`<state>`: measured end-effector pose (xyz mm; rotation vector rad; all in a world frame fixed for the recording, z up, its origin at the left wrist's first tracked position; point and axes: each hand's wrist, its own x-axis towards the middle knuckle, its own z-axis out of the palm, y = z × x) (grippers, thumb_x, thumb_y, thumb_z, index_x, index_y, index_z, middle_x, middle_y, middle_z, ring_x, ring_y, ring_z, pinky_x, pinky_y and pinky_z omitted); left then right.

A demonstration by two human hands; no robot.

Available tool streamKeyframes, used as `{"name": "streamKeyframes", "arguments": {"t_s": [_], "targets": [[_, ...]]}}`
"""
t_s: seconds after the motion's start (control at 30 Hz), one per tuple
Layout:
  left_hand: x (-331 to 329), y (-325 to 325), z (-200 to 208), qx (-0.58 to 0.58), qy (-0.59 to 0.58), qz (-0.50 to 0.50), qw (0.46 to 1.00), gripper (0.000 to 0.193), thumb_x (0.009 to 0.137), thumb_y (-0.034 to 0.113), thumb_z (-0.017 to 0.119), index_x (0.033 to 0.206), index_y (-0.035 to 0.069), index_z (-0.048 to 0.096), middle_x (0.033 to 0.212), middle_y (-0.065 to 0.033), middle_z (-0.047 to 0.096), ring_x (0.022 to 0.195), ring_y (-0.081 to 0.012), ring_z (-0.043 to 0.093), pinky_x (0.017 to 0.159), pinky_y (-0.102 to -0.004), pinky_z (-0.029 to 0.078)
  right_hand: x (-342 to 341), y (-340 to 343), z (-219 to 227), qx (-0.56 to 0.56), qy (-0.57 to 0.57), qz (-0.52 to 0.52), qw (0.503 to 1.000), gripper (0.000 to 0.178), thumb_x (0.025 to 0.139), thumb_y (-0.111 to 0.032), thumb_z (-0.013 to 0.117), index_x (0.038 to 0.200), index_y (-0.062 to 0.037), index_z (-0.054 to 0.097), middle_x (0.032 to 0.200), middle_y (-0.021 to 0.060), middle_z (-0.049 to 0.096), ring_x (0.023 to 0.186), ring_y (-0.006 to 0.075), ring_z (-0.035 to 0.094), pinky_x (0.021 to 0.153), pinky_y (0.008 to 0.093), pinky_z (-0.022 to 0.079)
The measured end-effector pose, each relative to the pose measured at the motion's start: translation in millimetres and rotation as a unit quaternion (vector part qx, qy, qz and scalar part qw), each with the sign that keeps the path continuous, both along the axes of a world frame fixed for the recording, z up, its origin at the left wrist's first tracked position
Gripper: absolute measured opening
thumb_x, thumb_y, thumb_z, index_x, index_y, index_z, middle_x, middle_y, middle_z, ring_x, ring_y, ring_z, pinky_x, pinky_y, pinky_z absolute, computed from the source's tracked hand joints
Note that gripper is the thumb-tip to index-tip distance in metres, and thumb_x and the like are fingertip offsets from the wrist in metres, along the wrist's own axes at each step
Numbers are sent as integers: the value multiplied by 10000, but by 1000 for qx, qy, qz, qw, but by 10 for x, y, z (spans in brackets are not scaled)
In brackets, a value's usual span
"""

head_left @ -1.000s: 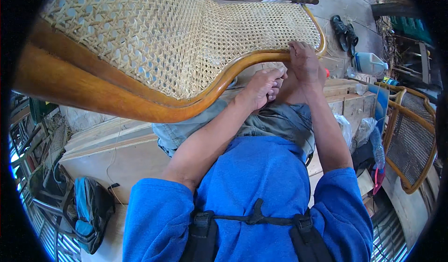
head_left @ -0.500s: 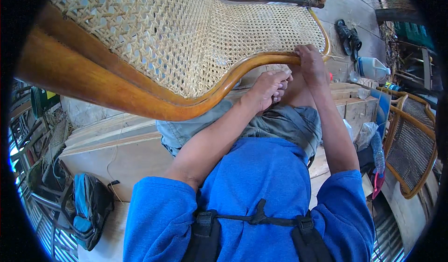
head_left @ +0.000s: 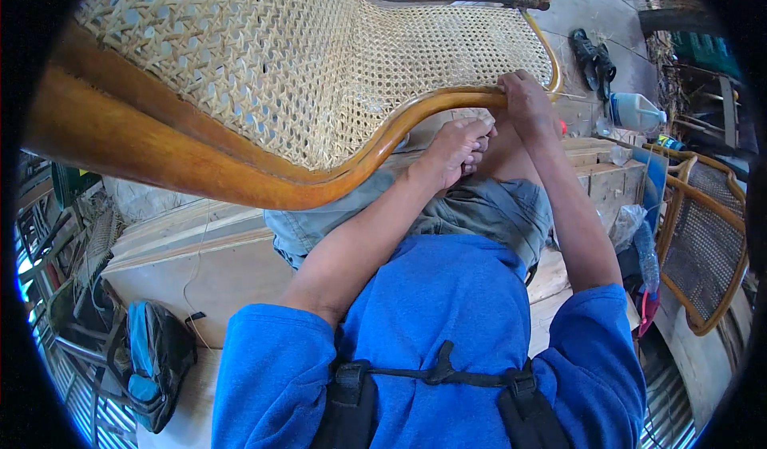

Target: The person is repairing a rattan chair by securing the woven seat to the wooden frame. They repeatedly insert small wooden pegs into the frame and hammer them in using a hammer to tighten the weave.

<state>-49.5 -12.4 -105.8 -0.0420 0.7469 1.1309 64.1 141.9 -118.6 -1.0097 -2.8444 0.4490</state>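
The right hand [head_left: 529, 104] grips the frame [head_left: 335, 179] from above, fingers curled over it. The left hand [head_left: 457, 147] sits just under the frame, fingers bunched together; what they pinch is hidden.

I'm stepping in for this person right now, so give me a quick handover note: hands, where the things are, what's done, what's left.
Right hand: gripping over the top of the curved wooden frame of the cane chair.
Left hand: just under the frame, fingers curled; whether it holds anything cannot be told.
Woven cane panel fills the frame and lies across the lap, looking whole from here.
Done or left: cannot be judged from this view.
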Motion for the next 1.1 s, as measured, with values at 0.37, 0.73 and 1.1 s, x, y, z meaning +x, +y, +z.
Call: {"name": "streamKeyframes", "arguments": {"t_s": [0.37, 0.73, 1.1], "targets": [[2, -11, -59, -8, 11, 6, 1000, 184, 871, 285, 550, 809, 114, 526, 559, 88, 362, 411, -17, 325, 368, -190, 239, -70, -1, 136, -93, 26, -13, 995, 126, 842, -35, 484, 919, -22, 583, 890, 154, 561, 840, 328, 560, 728, 358, 449], [-27, 16, 1, -7, 26, -7, 1000, 200, 895, 292, 541, 817, 110, 516, 560, 90, 365, 402, -10, 315, 353, -175, 238, -49, -3, 105, -13, -25, 14, 999, 138, 840, -62, 478, 907, -16, 589, 906, 131, 578, 882, 254, 570, 764, 322, 441], [100, 11, -138, 8, 80, -37, 996, 225, 890, 306, 543, 844, 85, 543, 560, 80, 369, 414, -13, 315, 354, -178, 235, 1780, -1198, 541, -124, 32, -405, 905, 192, 876, -166, 554, 968, -7, 609, 875, 184, 619, 828, 315, 601, 770, 387, 459]]}}
